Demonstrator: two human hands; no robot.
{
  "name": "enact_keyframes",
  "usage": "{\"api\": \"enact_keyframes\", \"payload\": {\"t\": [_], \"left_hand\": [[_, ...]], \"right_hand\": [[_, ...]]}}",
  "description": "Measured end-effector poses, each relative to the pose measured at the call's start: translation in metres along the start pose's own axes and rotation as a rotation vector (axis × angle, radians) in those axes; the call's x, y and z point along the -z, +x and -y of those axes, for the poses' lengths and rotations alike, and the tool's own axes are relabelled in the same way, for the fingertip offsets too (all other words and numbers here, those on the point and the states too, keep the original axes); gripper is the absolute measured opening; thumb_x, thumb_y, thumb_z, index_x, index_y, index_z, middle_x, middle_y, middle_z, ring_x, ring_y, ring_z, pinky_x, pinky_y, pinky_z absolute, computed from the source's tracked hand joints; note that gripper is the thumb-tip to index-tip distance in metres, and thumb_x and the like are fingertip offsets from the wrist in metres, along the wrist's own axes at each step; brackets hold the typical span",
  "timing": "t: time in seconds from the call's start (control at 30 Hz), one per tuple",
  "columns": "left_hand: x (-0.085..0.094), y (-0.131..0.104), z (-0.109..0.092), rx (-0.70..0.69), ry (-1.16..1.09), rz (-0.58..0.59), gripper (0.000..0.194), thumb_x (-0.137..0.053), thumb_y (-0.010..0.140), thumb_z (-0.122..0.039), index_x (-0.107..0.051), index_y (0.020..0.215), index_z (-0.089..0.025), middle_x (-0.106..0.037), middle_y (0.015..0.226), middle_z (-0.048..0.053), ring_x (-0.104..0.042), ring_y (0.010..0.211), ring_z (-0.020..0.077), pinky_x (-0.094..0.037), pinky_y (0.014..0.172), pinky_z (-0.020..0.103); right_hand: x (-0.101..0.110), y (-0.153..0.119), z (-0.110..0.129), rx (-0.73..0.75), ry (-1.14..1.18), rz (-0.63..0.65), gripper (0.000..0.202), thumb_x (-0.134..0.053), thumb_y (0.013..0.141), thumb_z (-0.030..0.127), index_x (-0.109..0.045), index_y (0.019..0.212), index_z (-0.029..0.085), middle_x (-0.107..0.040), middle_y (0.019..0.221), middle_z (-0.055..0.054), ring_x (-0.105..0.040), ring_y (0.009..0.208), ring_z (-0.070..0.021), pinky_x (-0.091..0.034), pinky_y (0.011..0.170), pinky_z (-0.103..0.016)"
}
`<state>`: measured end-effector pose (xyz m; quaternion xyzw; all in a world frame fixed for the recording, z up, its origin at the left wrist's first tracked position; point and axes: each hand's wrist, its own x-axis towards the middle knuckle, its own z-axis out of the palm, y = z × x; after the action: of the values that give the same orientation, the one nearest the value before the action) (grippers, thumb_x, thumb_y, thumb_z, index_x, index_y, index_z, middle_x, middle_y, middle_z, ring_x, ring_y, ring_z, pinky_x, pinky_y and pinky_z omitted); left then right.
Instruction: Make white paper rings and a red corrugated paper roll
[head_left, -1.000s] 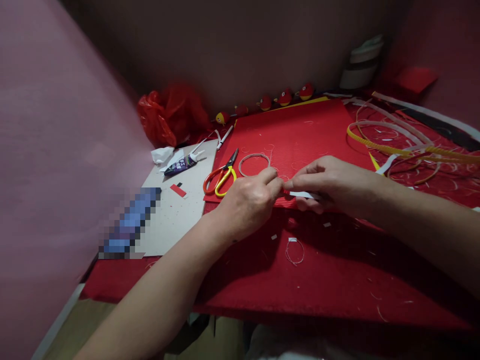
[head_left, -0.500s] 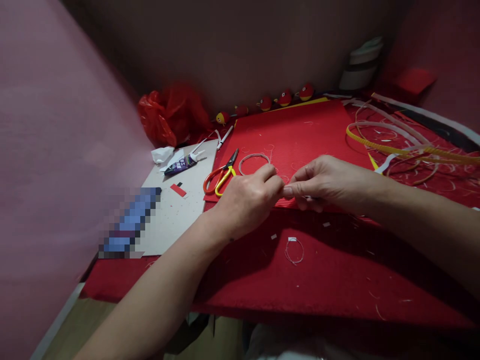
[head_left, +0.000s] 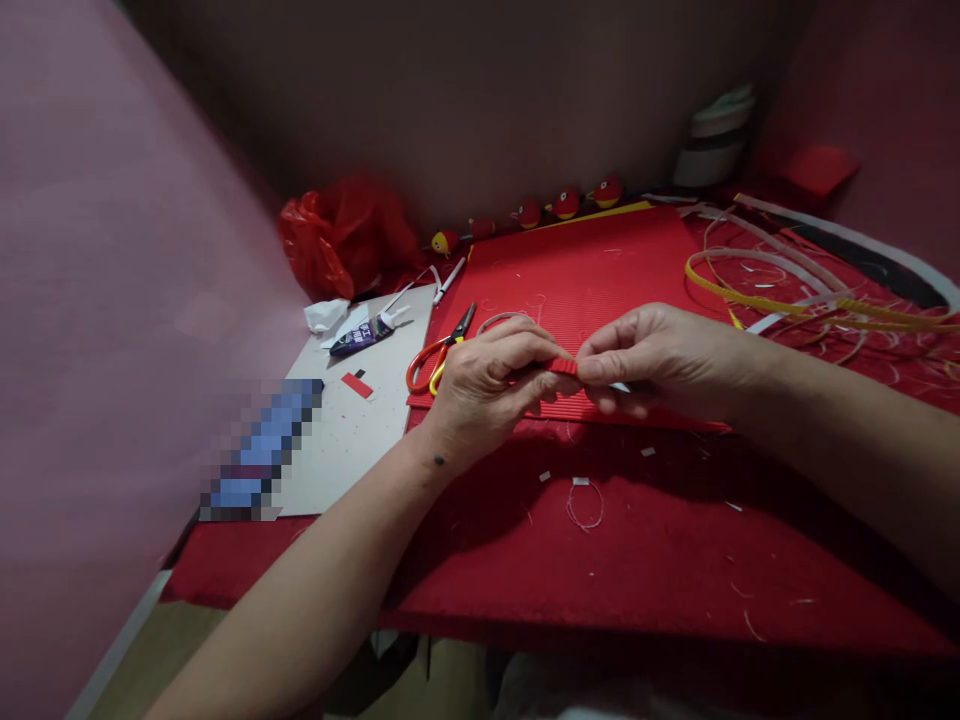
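Observation:
Between my two hands is a small strip of red corrugated paper [head_left: 562, 367], its ridged side showing. My left hand [head_left: 499, 375] pinches its left part, fingers bent over it. The thumb and forefinger of my right hand [head_left: 637, 358] grip the right end, and a small pale sliver shows beneath that thumb. Both hands hover over the near edge of a red corrugated sheet [head_left: 577, 260]. Just left of my left hand lie scissors [head_left: 442, 350] with one red and one yellow handle, partly covered by the hand.
A glue tube [head_left: 364, 332] and red scraps [head_left: 356, 385] lie on a grey board [head_left: 337, 450]. Several red bird figures [head_left: 568, 203] line the back, near a red plastic bag [head_left: 337, 240]. Yellow paper strips [head_left: 787, 298] tangle at right. A thread loop [head_left: 585, 505] lies in front.
My left hand has rolled from a closed fist shape to a flatter pinch, so the red strip now shows between the hands. My right hand stays nearly in place.

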<state>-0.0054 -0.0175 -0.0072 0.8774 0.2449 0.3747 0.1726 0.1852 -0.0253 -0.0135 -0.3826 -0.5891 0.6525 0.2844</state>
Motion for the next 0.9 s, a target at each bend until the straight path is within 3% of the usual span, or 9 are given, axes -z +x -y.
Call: {"api": "enact_keyframes", "payload": {"t": [0.33, 0.67, 0.9], "left_hand": [[-0.001, 0.000, 0.002, -0.051, 0.045, 0.028, 0.009, -0.058, 0.079, -0.021, -0.062, 0.080, -0.013, -0.059, 0.067, 0.001, -0.056, 0.060, 0.0068, -0.048, 0.058, 0.017], [-0.003, -0.004, 0.008, -0.116, 0.359, 0.088, 0.007, -0.054, 0.081, -0.016, -0.060, 0.081, -0.014, -0.060, 0.074, 0.002, -0.055, 0.064, 0.0075, -0.046, 0.058, 0.018], [-0.006, -0.009, 0.011, -0.163, 0.543, 0.141, 0.010, -0.047, 0.084, -0.013, -0.057, 0.083, -0.013, -0.058, 0.077, 0.003, -0.056, 0.068, 0.0101, -0.045, 0.057, 0.020]], "right_hand": [[-0.001, 0.000, 0.001, -0.045, 0.035, -0.017, 0.023, -0.067, 0.067, 0.034, -0.062, 0.055, 0.015, -0.056, 0.051, -0.003, -0.041, 0.037, -0.0067, -0.029, 0.037, -0.024], [0.004, 0.003, -0.008, -0.118, -0.191, -0.123, 0.034, -0.065, 0.065, 0.046, -0.062, 0.052, 0.015, -0.054, 0.044, -0.004, -0.036, 0.031, -0.0064, -0.020, 0.031, -0.024], [-0.002, 0.002, -0.004, -0.100, -0.088, -0.078, 0.028, -0.067, 0.064, 0.040, -0.061, 0.054, 0.015, -0.053, 0.045, -0.002, -0.038, 0.036, -0.0068, -0.024, 0.037, -0.024]]}}
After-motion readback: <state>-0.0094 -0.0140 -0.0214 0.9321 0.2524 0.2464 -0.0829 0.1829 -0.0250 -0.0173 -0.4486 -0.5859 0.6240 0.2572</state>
